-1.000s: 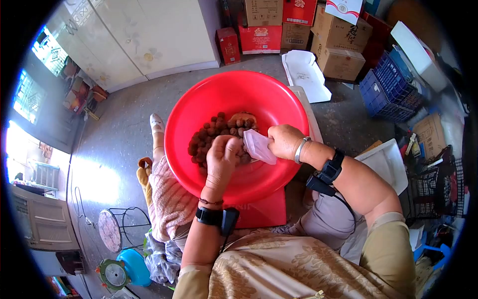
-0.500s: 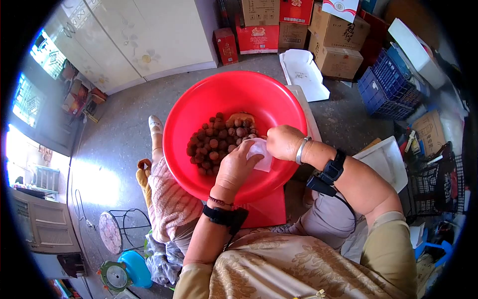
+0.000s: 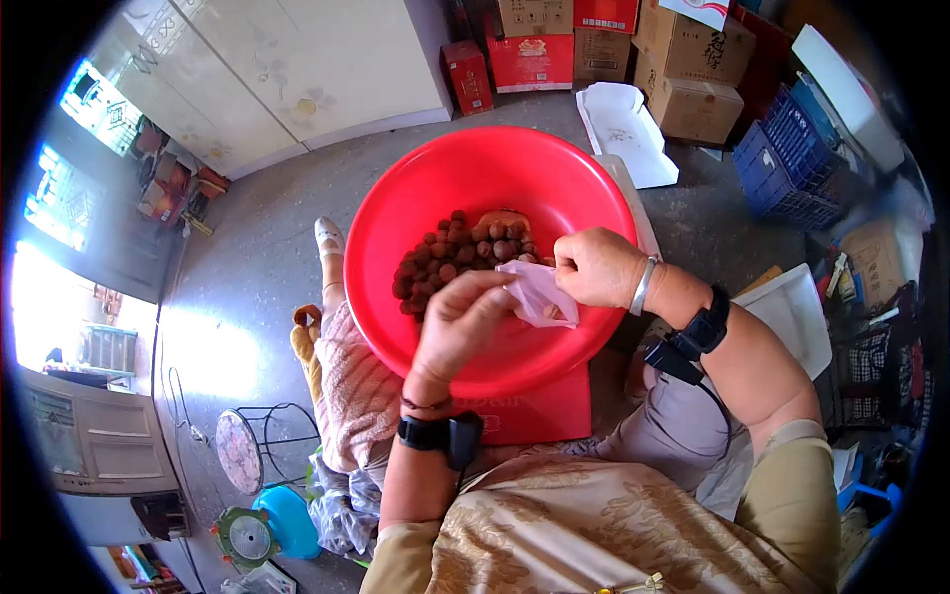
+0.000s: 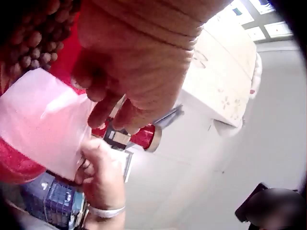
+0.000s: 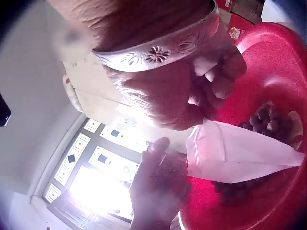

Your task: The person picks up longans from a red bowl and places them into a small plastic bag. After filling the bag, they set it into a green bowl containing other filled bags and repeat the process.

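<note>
A wide red plastic basin [image 3: 564,178] stands before me with a heap of round, rough brown balls [image 3: 435,259] in it. A tan, rounded piece [image 3: 507,220] lies at the heap's far side. My right hand [image 3: 606,269] pinches the rim of a small translucent plastic bag [image 3: 539,287] over the basin's right part. Something small and brownish shows through its lower part. My left hand [image 3: 457,322] is at the bag's left edge, thumb and fingers lightly bent. In the left wrist view those fingers hang beside the bag [image 4: 43,122], with nothing visible between them.
Under the basin is a red flat surface [image 3: 539,411]. White trays lie on the floor beyond [image 3: 628,134] and to the right [image 3: 792,312]. Cartons [image 3: 693,109], a blue crate [image 3: 782,178] and a round stool [image 3: 239,450] stand around.
My left hand has moved from over the balls to the bag's mouth, then drawn slightly left. The bag has turned and spread in my right hand's grip. The head view has shifted a little.
</note>
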A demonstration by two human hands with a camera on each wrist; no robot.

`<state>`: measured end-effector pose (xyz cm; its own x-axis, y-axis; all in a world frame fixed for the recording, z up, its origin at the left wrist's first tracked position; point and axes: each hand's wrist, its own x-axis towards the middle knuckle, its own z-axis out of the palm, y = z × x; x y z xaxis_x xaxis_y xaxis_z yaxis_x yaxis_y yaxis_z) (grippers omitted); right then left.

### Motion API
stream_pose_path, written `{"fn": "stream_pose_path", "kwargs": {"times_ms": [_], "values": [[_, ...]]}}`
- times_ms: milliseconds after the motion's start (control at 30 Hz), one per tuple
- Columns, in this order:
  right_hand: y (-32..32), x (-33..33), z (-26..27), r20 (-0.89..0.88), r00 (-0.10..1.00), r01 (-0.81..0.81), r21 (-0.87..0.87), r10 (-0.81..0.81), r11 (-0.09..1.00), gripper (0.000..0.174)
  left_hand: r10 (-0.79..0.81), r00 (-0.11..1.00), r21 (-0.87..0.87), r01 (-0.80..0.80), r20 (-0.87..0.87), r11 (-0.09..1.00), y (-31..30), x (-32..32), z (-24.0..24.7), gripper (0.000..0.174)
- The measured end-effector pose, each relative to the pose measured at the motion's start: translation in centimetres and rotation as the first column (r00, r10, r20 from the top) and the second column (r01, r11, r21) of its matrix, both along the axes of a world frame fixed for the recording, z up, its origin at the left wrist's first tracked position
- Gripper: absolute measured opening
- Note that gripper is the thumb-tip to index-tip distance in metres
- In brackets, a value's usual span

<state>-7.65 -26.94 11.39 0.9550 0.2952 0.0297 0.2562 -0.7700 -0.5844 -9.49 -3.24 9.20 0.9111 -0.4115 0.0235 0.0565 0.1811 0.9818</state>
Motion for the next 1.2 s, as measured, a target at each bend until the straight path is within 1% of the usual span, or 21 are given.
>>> {"fn": "stream_pose_path", "kwargs": {"times_ms": [33, 100, 133, 167, 200, 233, 300, 433, 500, 533, 567, 633, 667, 700, 767, 800, 833, 900, 933, 1000, 1200], "values": [[0.0, 0.1, 0.2, -0.002, 1.000, 0.003, 0.005, -0.003, 1.000, 0.011, 0.082, 0.996, 0.007, -0.082, 0.020, 0.997, 1.0, 0.7, -0.3, 0.022], [-0.1, 0.2, 0.3, -0.118, 0.993, -0.022, -0.093, 0.011, 0.995, 0.021, 0.274, 0.962, 0.214, -0.270, 0.013, 0.939, 3.0, 2.0, -0.3, 0.017], [-0.1, 0.3, -0.7, -0.119, 0.993, -0.018, -0.087, 0.008, 0.996, 0.021, 0.328, 0.935, 0.347, -0.356, 0.139, 0.868, 4.0, 2.9, -1.2, 0.017], [-0.1, 0.6, -2.5, -0.181, 0.983, -0.077, -0.238, 0.033, 0.968, 0.022, 0.355, 0.894, 0.458, -0.445, 0.272, 0.770, 5.1, 4.0, -3.0, 0.017], [-0.2, 0.6, -3.4, -0.246, 0.968, -0.140, -0.378, 0.047, 0.915, 0.024, 0.300, 0.830, 0.488, -0.528, 0.471, 0.694, 6.7, 5.4, -5.9, 0.021], [0.0, 0.5, -3.4, -0.245, 0.969, -0.134, -0.371, 0.042, 0.919, 0.024, 0.290, 0.832, 0.493, -0.523, 0.474, 0.695, 7.5, 5.9, -6.9, 0.021], [0.7, 0.5, -3.1, -0.315, 0.949, -0.144, -0.398, 0.012, 0.906, 0.028, 0.139, 0.846, 0.706, -0.511, 0.515, 0.491, 8.7, 6.3, -7.6, 0.024], [0.7, 0.6, -3.3, -0.276, 0.961, -0.082, -0.344, -0.018, 0.935, 0.027, 0.043, 0.881, 0.793, -0.444, 0.471, 0.417, 9.8, 5.8, -7.2, 0.025], [0.5, 0.9, -3.5, -0.280, 0.960, -0.127, -0.365, 0.022, 0.922, 0.027, -0.082, 0.827, 0.829, -0.543, 0.556, 0.137, 9.9, 5.3, -5.4, 0.022], [0.5, 0.9, -3.6, -0.286, 0.956, -0.176, -0.384, 0.064, 0.906, 0.026, -0.069, 0.796, 0.799, -0.596, 0.601, 0.082, 10.2, 5.4, -4.7, 0.035], [0.4, 0.9, -3.6, -0.288, 0.956, -0.173, -0.383, 0.061, 0.907, 0.026, -0.073, 0.797, 0.800, -0.594, 0.599, 0.083, 10.9, 5.7, -4.9, 0.035], [0.2, 1.0, -3.2, -0.250, 0.964, -0.172, -0.310, 0.094, 0.935, 0.026, 0.131, 0.649, 0.640, -0.760, 0.749, 0.113, 12.9, 6.8, -6.3, 0.052], [0.1, 0.8, -3.2, -0.251, 0.964, -0.171, -0.310, 0.093, 0.935, 0.026, 0.269, 0.706, 0.667, -0.708, 0.655, 0.234, 14.9, 7.8, -8.5, 0.071], [-0.1, 0.5, -3.1, -0.209, 0.976, -0.106, -0.210, 0.061, 0.972, 0.021, 0.269, 0.706, 0.667, -0.708, 0.655, 0.234, 14.9, 7.3, -8.3, 0.071], [-0.1, 0.4, -2.4, -0.170, 0.985, -0.042, -0.105, 0.023, 0.994, 0.018, 0.581, 0.813, 0.608, -0.479, 0.037, 0.633, 13.8, 5.9, -6.6, 0.073], [0.0, 0.6, -1.6, -0.312, 0.949, 0.022, -0.044, -0.035, 0.999, 0.017, 0.504, 0.853, 0.415, -0.412, -0.137, 0.811, 12.6, 4.6, -4.0, 0.074], [0.0, 0.7, -1.1, -0.451, 0.889, 0.095, 0.007, -0.082, 0.995, 0.016, 0.501, 0.854, 0.415, -0.409, -0.138, 0.813, 11.4, 3.8, -2.7, 0.074], [-0.1, 0.6, -1.5, -0.460, 0.883, 0.141, 0.063, -0.096, 0.988, 0.018, 0.614, 0.789, 0.537, -0.522, 0.009, 0.663, 9.8, 2.7, -1.4, 0.064], [0.0, 0.7, -1.6, -0.466, 0.878, 0.182, 0.120, -0.107, 0.976, 0.019, 0.615, 0.788, 0.536, -0.523, 0.007, 0.663, 10.9, 3.1, -3.9, 0.064], [0.0, 0.6, -1.1, -0.481, 0.869, 0.206, 0.134, -0.118, 0.969, 0.020, 0.580, 0.815, 0.144, -0.575, 0.008, 0.806, 13.8, 4.0, -10.8, 0.066], [0.2, 0.3, -1.6, -0.548, 0.823, 0.280, 0.166, -0.148, 0.946, 0.022, 0.684, 0.700, -0.006, -0.700, -0.206, 0.714, 8.7, -2.4, -9.6, 0.073]]}}
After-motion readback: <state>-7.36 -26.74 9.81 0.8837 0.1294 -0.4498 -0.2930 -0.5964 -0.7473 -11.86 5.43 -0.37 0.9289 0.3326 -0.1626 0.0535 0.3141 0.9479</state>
